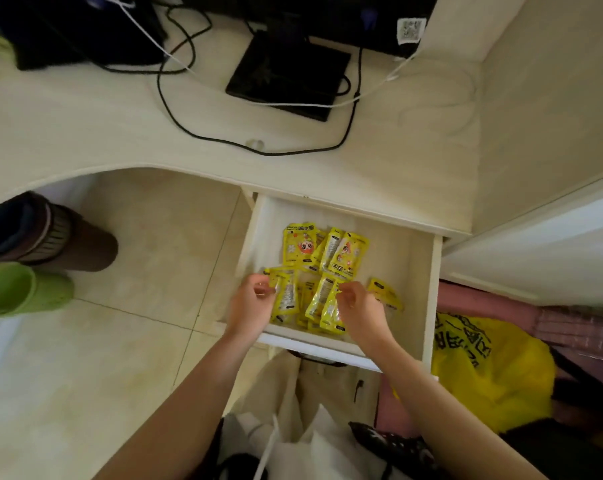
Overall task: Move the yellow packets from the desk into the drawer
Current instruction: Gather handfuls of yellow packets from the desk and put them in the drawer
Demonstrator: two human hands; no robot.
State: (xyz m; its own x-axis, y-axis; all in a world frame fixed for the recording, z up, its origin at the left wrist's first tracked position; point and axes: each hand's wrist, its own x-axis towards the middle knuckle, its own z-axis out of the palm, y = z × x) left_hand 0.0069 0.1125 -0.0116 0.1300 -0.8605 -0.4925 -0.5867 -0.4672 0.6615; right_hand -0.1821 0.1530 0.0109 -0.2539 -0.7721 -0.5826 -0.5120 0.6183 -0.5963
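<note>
The white drawer (pixel 428 292) stands pulled out under the desk's right side. Several yellow packets (pixel 302 245) lie inside it, some flat at the back, others piled near the front. My left hand (pixel 251 303) is over the drawer's front left corner, its fingers pinching a yellow packet (pixel 288 294). My right hand (pixel 359 308) is beside it over the front middle, fingers curled on another yellow packet (pixel 322 303). One more packet (pixel 385 292) lies to the right of that hand. No packet is visible on the desk top (pixel 85 126).
A black flat box (pixel 286 77) and black and white cables (pixel 175 112) lie on the desk. On the tiled floor at left stand a brown boot (pixel 68 237) and a green boot (pixel 23 289). A yellow bag (pixel 494 372) and white bags (pixel 293 410) sit below the drawer.
</note>
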